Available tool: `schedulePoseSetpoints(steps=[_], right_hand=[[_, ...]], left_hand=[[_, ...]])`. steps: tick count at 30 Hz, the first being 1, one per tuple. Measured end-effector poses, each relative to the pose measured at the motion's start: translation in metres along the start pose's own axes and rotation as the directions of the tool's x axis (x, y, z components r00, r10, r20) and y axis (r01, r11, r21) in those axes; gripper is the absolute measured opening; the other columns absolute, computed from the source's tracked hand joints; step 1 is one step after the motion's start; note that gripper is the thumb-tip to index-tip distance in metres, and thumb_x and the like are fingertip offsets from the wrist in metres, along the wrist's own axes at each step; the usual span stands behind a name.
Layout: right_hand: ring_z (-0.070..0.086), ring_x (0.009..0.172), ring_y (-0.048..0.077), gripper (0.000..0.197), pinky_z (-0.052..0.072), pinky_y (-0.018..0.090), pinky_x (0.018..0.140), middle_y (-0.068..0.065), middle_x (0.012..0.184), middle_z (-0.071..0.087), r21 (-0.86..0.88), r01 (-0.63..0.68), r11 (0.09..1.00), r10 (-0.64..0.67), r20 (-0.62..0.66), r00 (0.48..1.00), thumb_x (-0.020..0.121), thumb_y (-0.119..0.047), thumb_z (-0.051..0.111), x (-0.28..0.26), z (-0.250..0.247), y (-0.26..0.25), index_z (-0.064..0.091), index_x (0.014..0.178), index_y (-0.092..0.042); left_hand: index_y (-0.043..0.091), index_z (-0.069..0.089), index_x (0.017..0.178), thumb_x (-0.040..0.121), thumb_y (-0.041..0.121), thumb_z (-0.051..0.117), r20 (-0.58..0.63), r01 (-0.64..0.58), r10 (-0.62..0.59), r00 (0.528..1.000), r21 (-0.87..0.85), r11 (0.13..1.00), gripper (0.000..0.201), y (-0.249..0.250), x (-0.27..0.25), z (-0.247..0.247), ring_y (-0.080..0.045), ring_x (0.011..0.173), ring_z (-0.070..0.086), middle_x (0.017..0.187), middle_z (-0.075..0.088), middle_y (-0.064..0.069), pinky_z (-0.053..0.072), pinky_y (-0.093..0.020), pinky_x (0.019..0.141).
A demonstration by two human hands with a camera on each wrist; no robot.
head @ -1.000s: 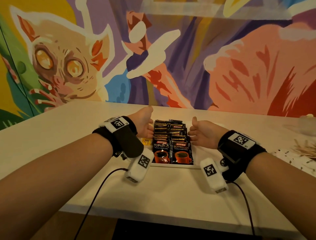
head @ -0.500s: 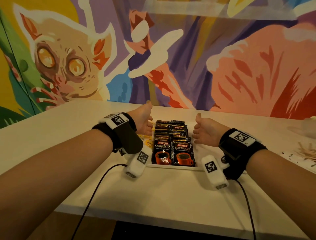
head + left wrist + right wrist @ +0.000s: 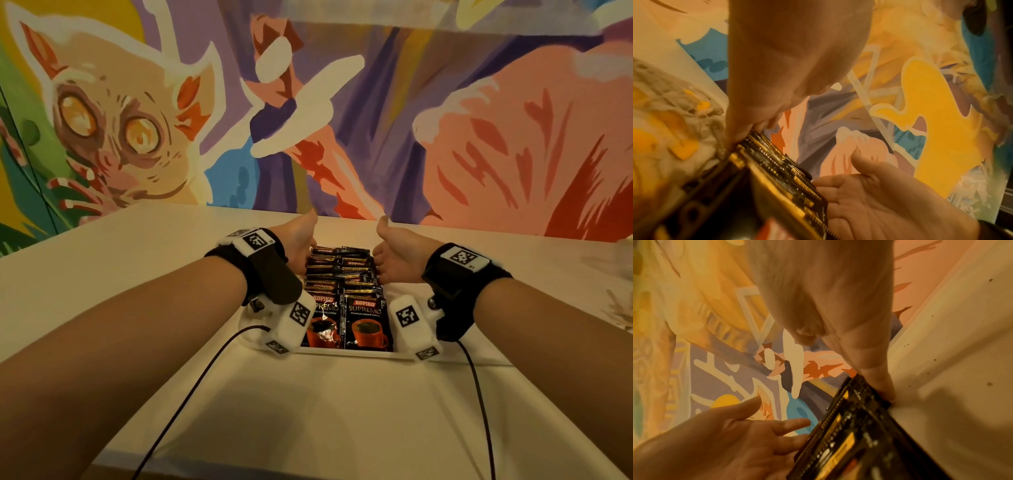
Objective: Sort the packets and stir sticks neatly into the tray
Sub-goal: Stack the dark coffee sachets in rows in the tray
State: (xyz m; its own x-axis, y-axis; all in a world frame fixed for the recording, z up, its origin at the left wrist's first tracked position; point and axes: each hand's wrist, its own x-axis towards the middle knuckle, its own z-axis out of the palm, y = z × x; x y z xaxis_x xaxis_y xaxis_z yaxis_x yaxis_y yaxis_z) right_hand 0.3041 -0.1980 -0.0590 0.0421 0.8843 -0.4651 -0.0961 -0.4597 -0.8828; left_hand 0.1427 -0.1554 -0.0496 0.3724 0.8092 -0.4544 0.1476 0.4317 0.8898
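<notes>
**Both palms flank the rows of coffee packets in the tray**

The white table (image 3: 154, 267) runs up to a painted mural wall (image 3: 445, 120) showing a wide-eyed animal. On the table sits the white tray (image 3: 359, 354), taken here as the landmark. Inside it, the black coffee packets (image 3: 342, 274) stand in two side-by-side rows whose long axis runs from the tray's near edge away toward the wall. Each packet leans back, printed face toward the person. The two nearest faces read "KOPIKO SUPREMO" and, on the right one, "Premium Instant Coffee", above a red cup of coffee; the left one's small print is partly covered.

The left hand (image 3: 299, 245) stands on edge against the left flank of the rows, fingers straight and flat on the packets, thumb raised. The right hand (image 3: 397, 257) mirrors it on the right flank, fingers likewise extended, thumb up; neither hand curls round anything. In the left wrist view, yellow packets (image 3: 684, 146) lie blurred in the tray compartment just left of the rows. Far right of the tray, wooden stir sticks (image 3: 620, 301) lie on the table, well apart from it.
</notes>
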Motion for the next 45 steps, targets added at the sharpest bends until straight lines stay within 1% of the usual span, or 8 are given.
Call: schedulePoseSetpoints(steps=[6,11,14,19,29,33,39,45], right_hand=[[0.013,0.144,0.034,0.091,0.016,0.047,0.117,0.017,0.158,0.002,-0.013,-0.006,1.0,0.005,-0.035,0.999,0.089,-0.069,0.018,0.011,-0.013,-0.005,-0.007,0.148,-0.005],[0.021,0.142,0.032,0.093,0.021,0.042,0.115,0.019,0.156,0.014,-0.062,-0.037,0.997,0.036,-0.003,0.999,0.088,-0.071,0.017,0.019,-0.015,-0.007,-0.005,0.148,-0.003],[0.037,0.134,0.03,0.092,0.028,0.04,0.113,0.019,0.149,0.031,-0.09,-0.027,0.996,0.03,0.028,0.999,0.09,-0.068,0.016,0.023,-0.015,-0.009,0.002,0.148,0.001],[0.019,0.143,0.031,0.091,0.017,0.043,0.118,0.019,0.156,0.009,-0.069,-0.021,0.997,0.023,0.029,0.999,0.089,-0.069,0.017,0.03,-0.024,-0.012,-0.006,0.148,-0.003],[0.027,0.14,0.029,0.083,0.027,0.037,0.112,0.018,0.154,0.019,-0.071,0.014,0.997,-0.011,0.045,0.999,0.093,-0.061,0.025,0.046,-0.017,-0.017,0.003,0.149,-0.003],[0.053,0.088,0.023,0.041,0.045,0.029,0.081,0.015,0.103,0.051,-0.461,0.094,0.882,-0.204,-0.194,0.96,0.095,-0.042,0.046,0.046,-0.024,-0.026,0.047,0.115,-0.006],[0.054,0.073,0.015,0.006,0.049,0.023,0.063,0.004,0.088,0.058,-0.759,0.072,0.648,-0.238,-0.112,0.965,0.086,-0.016,0.065,0.038,-0.03,-0.03,0.061,0.086,-0.011],[0.053,0.061,0.014,0.013,0.049,0.019,0.052,0.006,0.073,0.056,-0.739,0.058,0.672,-0.224,-0.128,0.966,0.088,-0.007,0.059,0.046,-0.023,-0.02,0.056,0.076,-0.009]], left_hand=[[0.004,0.012,0.15,0.094,0.064,0.016,-0.019,0.002,-0.003,1.0,-0.043,0.999,0.081,0.007,0.007,-0.009,-0.039,0.139,0.024,0.154,0.016,-0.025,0.028,-0.046,0.109],[0.002,0.016,0.148,0.093,0.065,0.015,-0.006,0.023,-0.023,1.0,0.007,1.0,0.084,0.007,0.018,-0.008,-0.037,0.131,0.037,0.136,0.04,-0.025,0.036,-0.044,0.097],[0.002,0.014,0.148,0.093,0.065,0.013,0.001,0.039,-0.039,0.999,0.012,0.999,0.084,0.008,0.024,-0.008,-0.038,0.134,0.033,0.147,0.03,-0.025,0.032,-0.046,0.105],[0.005,0.011,0.15,0.091,0.069,0.013,-0.023,0.061,-0.062,0.998,-0.02,0.998,0.087,0.016,0.03,-0.013,-0.041,0.141,0.019,0.154,0.014,-0.027,0.022,-0.047,0.113],[0.007,0.016,0.15,0.09,0.07,0.011,-0.039,0.031,-0.031,0.999,0.003,1.0,0.088,0.017,0.039,-0.015,-0.04,0.133,0.035,0.147,0.031,-0.027,0.034,-0.047,0.104],[0.006,0.013,0.15,0.092,0.067,0.011,-0.018,0.026,-0.027,0.999,-0.02,0.999,0.085,0.019,0.034,-0.017,-0.039,0.143,0.015,0.155,0.011,-0.024,0.021,-0.047,0.113],[0.007,0.013,0.15,0.09,0.069,0.013,0.056,0.044,-0.047,0.997,0.046,0.998,0.087,0.018,0.026,-0.018,-0.042,0.14,0.021,0.153,0.015,-0.027,0.022,-0.05,0.114],[0.003,0.021,0.147,0.092,0.066,0.014,0.046,0.033,-0.038,0.998,0.107,0.994,0.084,0.014,0.023,-0.015,-0.039,0.131,0.039,0.145,0.033,-0.029,0.038,-0.044,0.098]])
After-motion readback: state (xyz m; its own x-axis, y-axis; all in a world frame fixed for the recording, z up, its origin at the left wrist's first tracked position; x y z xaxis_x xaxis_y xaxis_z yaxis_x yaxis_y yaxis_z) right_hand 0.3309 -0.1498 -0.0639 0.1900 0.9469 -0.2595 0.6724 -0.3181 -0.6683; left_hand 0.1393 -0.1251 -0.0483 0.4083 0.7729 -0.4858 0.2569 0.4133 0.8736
